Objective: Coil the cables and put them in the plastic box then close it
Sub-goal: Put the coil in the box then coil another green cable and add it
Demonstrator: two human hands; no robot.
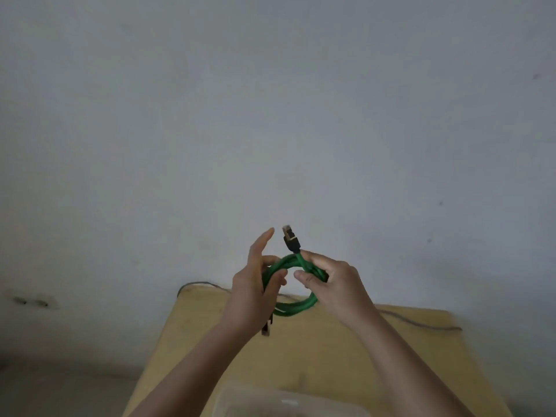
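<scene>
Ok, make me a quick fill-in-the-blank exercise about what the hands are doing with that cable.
1. The cable held in both hands is ____ in colour.
2. The right hand pinches the cable just below its ____, which points up.
3. The left hand holds the cable gathered into a ____.
4. The plastic box sits at the ____ edge of the view.

Answers: green; plug; coil; bottom

dim, flat, soft-focus view with wide-angle edge bending

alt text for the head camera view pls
Two bare hands hold a coiled green cable in the air, the left hand on one side and the right hand on the other, one plug sticking up. Below are a yellow table and a clear plastic box.
</scene>
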